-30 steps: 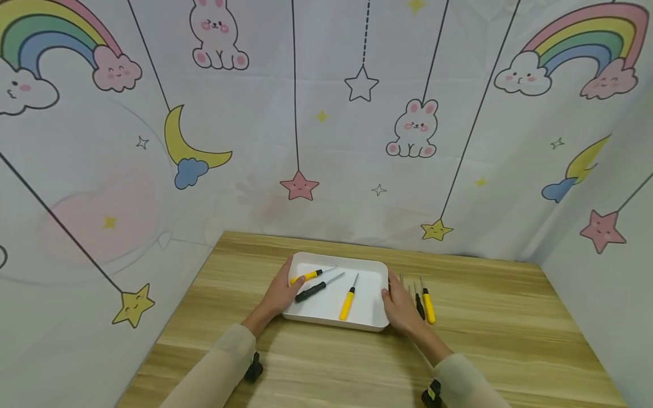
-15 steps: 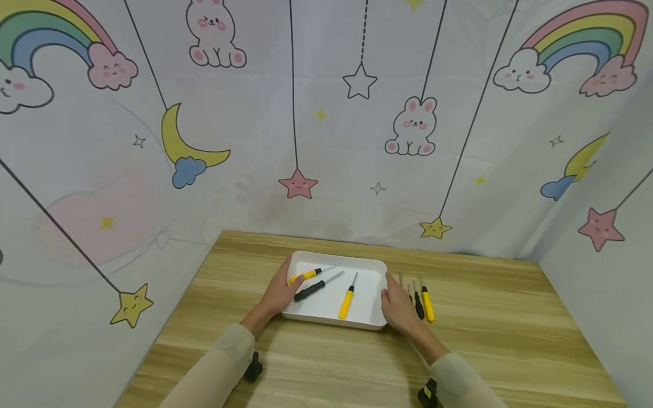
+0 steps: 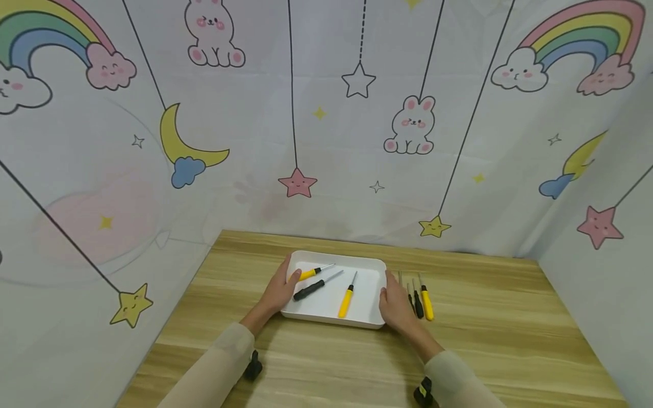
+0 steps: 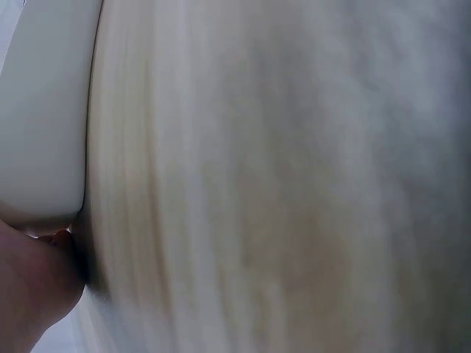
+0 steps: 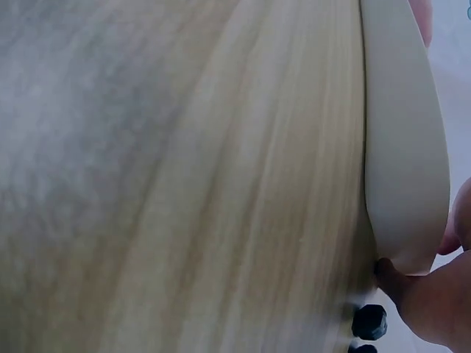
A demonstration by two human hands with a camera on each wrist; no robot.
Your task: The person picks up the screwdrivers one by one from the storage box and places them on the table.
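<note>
A shallow white rectangular tray [image 3: 318, 314] sits at the middle of the wooden table, held at both ends. My left hand [image 3: 278, 289] grips its left end, thumb over the rim. At the opposite end my right hand [image 3: 397, 303] holds the tray the same way. Inside lie a yellow screwdriver [image 3: 308, 274] partly behind the left thumb, a black screwdriver [image 3: 310, 290] and another yellow screwdriver [image 3: 346, 303]. The left wrist view shows the tray's outer wall [image 4: 44, 110] above the hand. In the right wrist view, a fingertip [image 5: 390, 279] is at the tray's bottom edge.
Just right of the right hand, several more screwdrivers lie side by side on the table [image 3: 500, 328], among them a yellow one [image 3: 427, 303] and a black one [image 3: 418, 306]. A white cloth backdrop [image 3: 336, 221] with cartoon prints borders the table's back and sides.
Both hands keep their hold on the tray, which stays almost in place. The right forearm has shifted slightly left, and the head view has moved a little.
</note>
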